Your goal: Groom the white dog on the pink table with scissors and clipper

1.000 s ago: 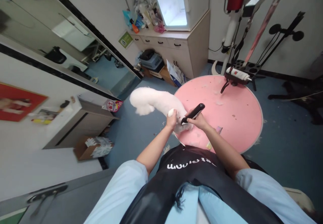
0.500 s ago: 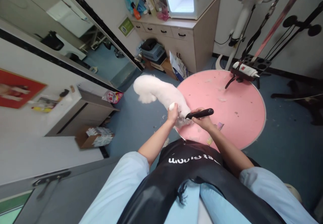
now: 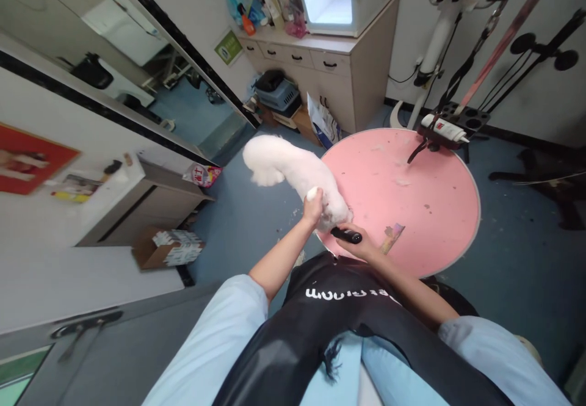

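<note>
A white fluffy dog (image 3: 297,165) stands at the left edge of the round pink table (image 3: 430,180), its rear end toward me. My left hand (image 3: 313,207) is closed on a white furry part of it, perhaps a paw or the tail. In my right hand (image 3: 354,244) is a black clipper (image 3: 347,235), its front end against the fur at the dog's near end. The clipper's tip is hidden by fur. Just right of my right hand a small colourful strip (image 3: 392,237) lies on the table.
A black holder (image 3: 442,134) with a white tube is fixed at the table's back right edge. Loose fur tufts lie on the pink top. Behind stand a cabinet (image 3: 311,76) and a blue pet carrier (image 3: 278,96). An open carton (image 3: 155,250) is on the floor at left.
My right hand and the clipper have moved down and left, toward me, along the dog's near end. My left hand has hardly moved.
</note>
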`<state>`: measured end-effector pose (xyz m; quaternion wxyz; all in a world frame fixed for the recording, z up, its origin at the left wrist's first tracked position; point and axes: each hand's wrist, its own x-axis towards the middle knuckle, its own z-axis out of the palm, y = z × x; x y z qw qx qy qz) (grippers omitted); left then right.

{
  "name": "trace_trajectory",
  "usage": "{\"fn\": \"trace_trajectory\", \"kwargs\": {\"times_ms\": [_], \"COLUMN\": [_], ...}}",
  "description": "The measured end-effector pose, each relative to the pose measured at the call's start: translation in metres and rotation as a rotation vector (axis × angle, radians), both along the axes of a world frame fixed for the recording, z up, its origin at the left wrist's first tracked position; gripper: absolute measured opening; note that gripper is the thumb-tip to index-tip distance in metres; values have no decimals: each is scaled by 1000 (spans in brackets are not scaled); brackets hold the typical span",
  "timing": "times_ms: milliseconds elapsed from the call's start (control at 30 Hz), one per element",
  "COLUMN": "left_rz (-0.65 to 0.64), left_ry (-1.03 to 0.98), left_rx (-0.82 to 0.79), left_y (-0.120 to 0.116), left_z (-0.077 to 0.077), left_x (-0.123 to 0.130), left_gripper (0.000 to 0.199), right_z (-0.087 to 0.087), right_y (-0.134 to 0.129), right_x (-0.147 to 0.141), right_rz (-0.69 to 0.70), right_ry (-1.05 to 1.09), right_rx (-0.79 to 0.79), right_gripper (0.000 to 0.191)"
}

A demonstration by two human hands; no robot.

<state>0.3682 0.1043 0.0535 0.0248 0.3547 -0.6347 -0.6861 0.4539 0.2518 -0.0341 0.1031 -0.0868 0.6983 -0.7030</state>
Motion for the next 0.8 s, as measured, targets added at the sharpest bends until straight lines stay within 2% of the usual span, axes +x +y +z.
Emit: {"fn": "trace_trajectory", "kwargs": {"times_ms": [167,333,433,500,567,633,667,700,733,800], "left_rz": [-48,-85,-163,-308,-558,-769,-829,-810,-708,-475], "left_ry": [-13,-3,-5,1,113,240,323,394,438,407], "left_rx": [27,76,100,111,116,142,107,20,-94,-265], "left_y": [2,-1,0,0,-9,-30,-43,-58,-72,-94], "left_z": [2,-3,-13,-17,-17,-18,-21,-26,-35,-60], "left_x": [1,3,5,7,9,11,11,10,10,10], "left_gripper": [29,32,32,36,38,29,29,30,31,35], "right_z": [4,1,3,4,0,-9,-15,-20,-25,-25], "right_y": [-17,-27,-36,-46,-53,-54,-51,-44,-33,-5], "right_x": [7,26,30,26,24,29,34,41,50,66], "right_rz": [-124,-19,-144,-177,-119,-71,-92,-118,-160,-457], "right_ry": [38,88,82,84,79,53,23,7,-15,-117], "right_rx": [57,78,111,152,231,332,370,402,426,394], "right_gripper": [30,31,28,26,24,21,22,24,29,31]}}
